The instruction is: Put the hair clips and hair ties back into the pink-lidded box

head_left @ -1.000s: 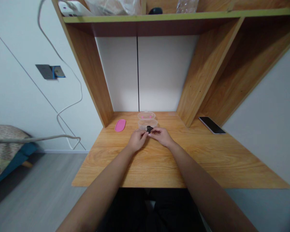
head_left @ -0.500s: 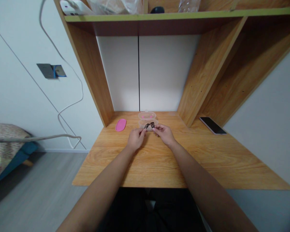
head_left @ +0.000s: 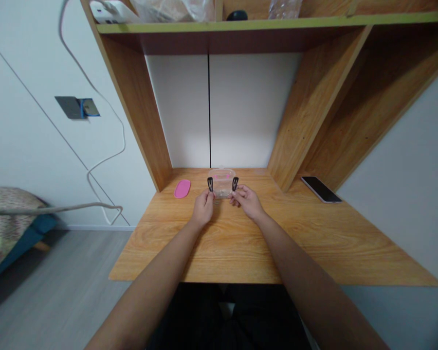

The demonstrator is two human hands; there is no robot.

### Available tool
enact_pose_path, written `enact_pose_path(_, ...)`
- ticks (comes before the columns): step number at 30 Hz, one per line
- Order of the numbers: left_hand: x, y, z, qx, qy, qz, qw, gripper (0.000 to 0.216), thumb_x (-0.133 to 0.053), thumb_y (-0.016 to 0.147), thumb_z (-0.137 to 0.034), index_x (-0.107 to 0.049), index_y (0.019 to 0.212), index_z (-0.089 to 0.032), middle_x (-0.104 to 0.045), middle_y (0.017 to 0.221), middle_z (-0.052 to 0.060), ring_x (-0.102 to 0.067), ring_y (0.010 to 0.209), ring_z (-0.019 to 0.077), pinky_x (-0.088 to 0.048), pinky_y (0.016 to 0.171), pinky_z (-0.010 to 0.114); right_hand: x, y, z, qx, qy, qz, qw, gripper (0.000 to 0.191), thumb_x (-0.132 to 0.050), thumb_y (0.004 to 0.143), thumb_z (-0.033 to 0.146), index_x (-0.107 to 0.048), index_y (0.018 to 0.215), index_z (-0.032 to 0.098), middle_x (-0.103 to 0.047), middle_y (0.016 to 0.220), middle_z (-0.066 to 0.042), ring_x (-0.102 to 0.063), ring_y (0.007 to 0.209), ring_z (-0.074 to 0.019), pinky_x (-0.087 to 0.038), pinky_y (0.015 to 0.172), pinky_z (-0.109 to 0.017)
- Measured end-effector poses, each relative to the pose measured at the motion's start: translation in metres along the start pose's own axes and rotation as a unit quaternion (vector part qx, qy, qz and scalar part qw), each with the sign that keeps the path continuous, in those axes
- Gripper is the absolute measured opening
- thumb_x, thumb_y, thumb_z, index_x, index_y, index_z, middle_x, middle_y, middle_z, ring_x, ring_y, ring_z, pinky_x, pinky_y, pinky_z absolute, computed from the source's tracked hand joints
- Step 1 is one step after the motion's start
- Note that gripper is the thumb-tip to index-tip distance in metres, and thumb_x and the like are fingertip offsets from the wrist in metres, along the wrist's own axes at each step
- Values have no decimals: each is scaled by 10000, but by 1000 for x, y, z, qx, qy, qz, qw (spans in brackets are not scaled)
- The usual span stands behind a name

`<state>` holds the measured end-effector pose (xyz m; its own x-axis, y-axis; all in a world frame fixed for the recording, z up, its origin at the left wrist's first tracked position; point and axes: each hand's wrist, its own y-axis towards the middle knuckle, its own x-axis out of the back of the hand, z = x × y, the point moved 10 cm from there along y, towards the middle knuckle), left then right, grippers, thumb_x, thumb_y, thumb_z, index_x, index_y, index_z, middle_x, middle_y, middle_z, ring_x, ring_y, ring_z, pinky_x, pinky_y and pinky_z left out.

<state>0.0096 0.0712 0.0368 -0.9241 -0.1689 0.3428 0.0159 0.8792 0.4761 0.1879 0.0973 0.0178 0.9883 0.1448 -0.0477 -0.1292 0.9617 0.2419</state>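
Pinched upright in my left hand (head_left: 203,206) is a black snap hair clip (head_left: 210,183). My right hand (head_left: 248,201) pinches a second black hair clip (head_left: 235,183), also pointing up. Between and just behind the two clips stands a clear plastic box (head_left: 222,187), its hinged lid (head_left: 222,173) open toward the back wall, with pink marks on it. Small details at the bottom of the box are too fine to make out. To the left of the box a pink oval lid-like piece (head_left: 182,188) lies flat on the desk.
The wooden desk (head_left: 241,243) has side panels and a shelf (head_left: 237,25) above. A phone (head_left: 320,189) lies at the right. On the shelf are a white power strip (head_left: 113,12) and plastic bags (head_left: 178,9). A white cable (head_left: 124,131) hangs at the left.
My hands have drawn the two hair clips apart. The left clip has turned upright and moved left; the right one has shifted slightly right and up.
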Motion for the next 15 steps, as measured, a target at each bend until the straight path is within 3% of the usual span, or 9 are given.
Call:
enact_pose_path(4, -3, 0, -1, -5, -13, 12, 1000, 312, -399, 996, -341, -645, 943, -157, -696, 898, 53, -620, 836, 174, -440, 784, 274, -2, -1, 1, -5, -6, 7, 1000, 463, -770, 706, 592, -576, 889, 214, -778, 880, -67, -678, 636, -154, -411, 511, -240)
enact_pose_path(10, -10, -1, -5, -3, -17, 48, 999, 378, -440, 989, -400, -719, 973, -146, -698, 795, 41, -603, 719, 169, -436, 715, 270, -3, -2, 1, -8, -12, 6, 1000, 474, -777, 687, 614, -577, 853, 218, -785, 893, -81, -687, 638, -167, -415, 510, -246)
enact_pose_path(15, -12, -1, -7, -8, -22, 55, 998, 387, -452, 985, -419, -731, 992, -151, -711, 825, 39, -613, 753, 171, -442, 736, 265, -2, -2, 0, -7, -18, 5, 1000, 456, -783, 683, 608, -606, 837, 216, -775, 840, -65, -657, 619, -154, -418, 506, -242)
